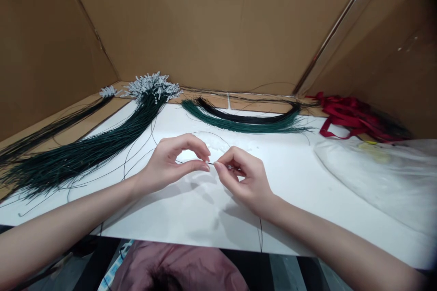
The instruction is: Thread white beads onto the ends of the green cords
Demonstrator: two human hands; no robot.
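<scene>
Over the white board, my left hand (170, 161) curves inward, its thumb and index finger pinched at the end of a thin dark wire (210, 163). A tiny pale speck shows at those fingertips, too small to name. My right hand (244, 175) grips the same wire between thumb and index finger, close to the left fingertips. Its other fingers are curled, and small pale bits, perhaps beads, show partly hidden beneath them. Behind the left wrist lies a large bundle of dark green wire stems (102, 150) with white beaded tips (152, 85).
A smaller stem bundle (58, 122) lies far left. Bare green and black wires (239, 122) curve along the back of the white board (307, 223). Red ribbon (344, 111) and a clear plastic bag (385, 177) are at right. Cardboard walls (211, 22) enclose the back and sides.
</scene>
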